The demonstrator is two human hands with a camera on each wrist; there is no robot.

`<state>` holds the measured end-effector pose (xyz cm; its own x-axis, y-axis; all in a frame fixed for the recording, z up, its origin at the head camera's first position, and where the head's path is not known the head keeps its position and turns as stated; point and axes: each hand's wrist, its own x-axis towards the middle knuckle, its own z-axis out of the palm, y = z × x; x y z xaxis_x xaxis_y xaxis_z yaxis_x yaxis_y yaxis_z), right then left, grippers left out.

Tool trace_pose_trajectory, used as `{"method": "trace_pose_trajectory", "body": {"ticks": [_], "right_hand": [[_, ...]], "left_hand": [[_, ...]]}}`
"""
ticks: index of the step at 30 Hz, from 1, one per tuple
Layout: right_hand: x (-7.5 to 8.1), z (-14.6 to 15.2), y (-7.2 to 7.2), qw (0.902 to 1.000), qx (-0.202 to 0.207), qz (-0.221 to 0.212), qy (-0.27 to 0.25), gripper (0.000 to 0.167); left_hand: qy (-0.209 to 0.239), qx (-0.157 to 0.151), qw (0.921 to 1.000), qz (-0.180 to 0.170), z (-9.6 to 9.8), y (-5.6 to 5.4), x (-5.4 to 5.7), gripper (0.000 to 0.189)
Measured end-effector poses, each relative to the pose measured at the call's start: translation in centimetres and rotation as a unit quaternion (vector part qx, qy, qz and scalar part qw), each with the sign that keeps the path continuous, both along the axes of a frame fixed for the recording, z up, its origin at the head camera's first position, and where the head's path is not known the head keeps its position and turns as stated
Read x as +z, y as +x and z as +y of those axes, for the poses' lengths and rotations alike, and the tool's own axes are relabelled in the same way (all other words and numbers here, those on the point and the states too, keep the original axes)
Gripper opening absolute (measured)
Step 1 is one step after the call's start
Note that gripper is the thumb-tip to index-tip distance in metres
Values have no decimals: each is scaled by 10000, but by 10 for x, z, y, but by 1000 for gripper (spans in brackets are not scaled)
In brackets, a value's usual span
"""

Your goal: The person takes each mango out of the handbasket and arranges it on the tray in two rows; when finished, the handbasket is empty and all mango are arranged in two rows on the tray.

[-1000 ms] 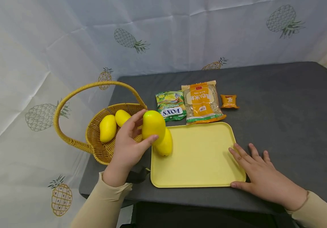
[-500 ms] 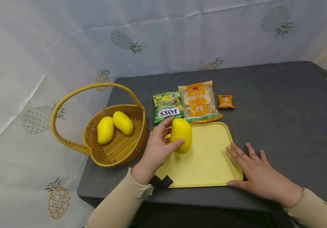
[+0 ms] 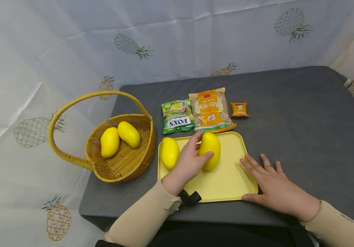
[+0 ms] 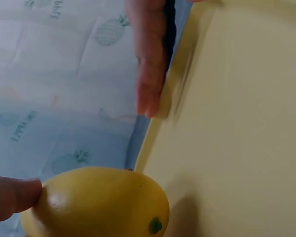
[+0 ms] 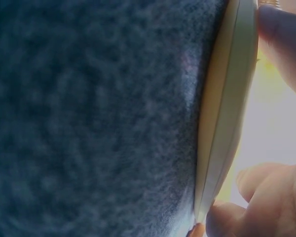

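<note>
My left hand [image 3: 189, 164] grips a yellow mango [image 3: 210, 151] over the middle of the yellow tray [image 3: 229, 185], thumb on the near side and fingers round the far side. In the left wrist view the held mango [image 4: 98, 202] shows its green stem spot, with its shadow on the tray beside it. A second mango [image 3: 169, 153] lies at the tray's left end. My right hand [image 3: 275, 188] rests with fingers spread at the tray's right edge. In the right wrist view its fingers [image 5: 281, 202] lie at the tray's rim [image 5: 227, 108].
A wicker basket [image 3: 150, 151] with a tall handle stands left of the tray, holding two mangoes [image 3: 119, 139]. Behind the tray lie a green FOX'S candy bag [image 3: 177, 116], a larger orange-labelled food bag [image 3: 210, 109] and a small orange packet [image 3: 239, 109] on the dark table [image 3: 300, 113].
My left hand has carried the mango from beside the basket rightward to the middle of the tray. The right hand stays at the tray's edge. The head view has shifted slightly.
</note>
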<state>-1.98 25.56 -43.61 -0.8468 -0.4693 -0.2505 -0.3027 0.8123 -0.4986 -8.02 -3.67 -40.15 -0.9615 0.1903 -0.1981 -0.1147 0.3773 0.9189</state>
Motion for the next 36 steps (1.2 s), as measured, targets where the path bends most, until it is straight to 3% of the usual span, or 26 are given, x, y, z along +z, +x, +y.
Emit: {"method": "trace_pose_trajectory", "body": {"ticks": [6,12,24,36], "right_hand": [[1,0,0,10000,-18,16,-44,117],[0,-1,0,10000,-31,6,-24,117],[-1,-1,0,10000,-37,12,-38,117],[-1,-1,0,10000,-7,50,-14,116]], "left_hand": [[-42,240,9991,-345,9,-8,-6,75],[73,241,9983,-522,12,-13,-10,76],[-321,306,9974,-563,11,-19,-17,76],[-414,328,9971,-544,13,-23,-18,71]]}}
